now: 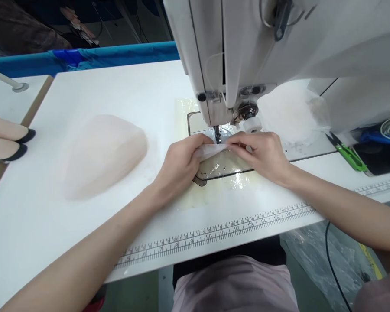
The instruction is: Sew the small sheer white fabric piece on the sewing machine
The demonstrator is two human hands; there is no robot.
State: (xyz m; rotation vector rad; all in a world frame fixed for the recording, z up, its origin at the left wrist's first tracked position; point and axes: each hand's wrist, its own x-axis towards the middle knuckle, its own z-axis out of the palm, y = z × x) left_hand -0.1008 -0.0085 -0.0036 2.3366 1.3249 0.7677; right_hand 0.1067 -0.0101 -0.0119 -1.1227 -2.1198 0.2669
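Two hands on one small white fabric piece (211, 150), held at needle (217, 135) of sewing machine (247, 52). Left hand (178, 167) pinches near edge in front of needle; right hand (263, 154) pinches far end, right of needle. Fabric looks thin, soft, light, likely slippery; best gripped at edges, kept taut. Pale fabric stack (100, 151) well left of machine; green snips (347, 154) right of it. Printed ruler strip (221, 232) along table edge, numerals too small to read surely. No brand visible.
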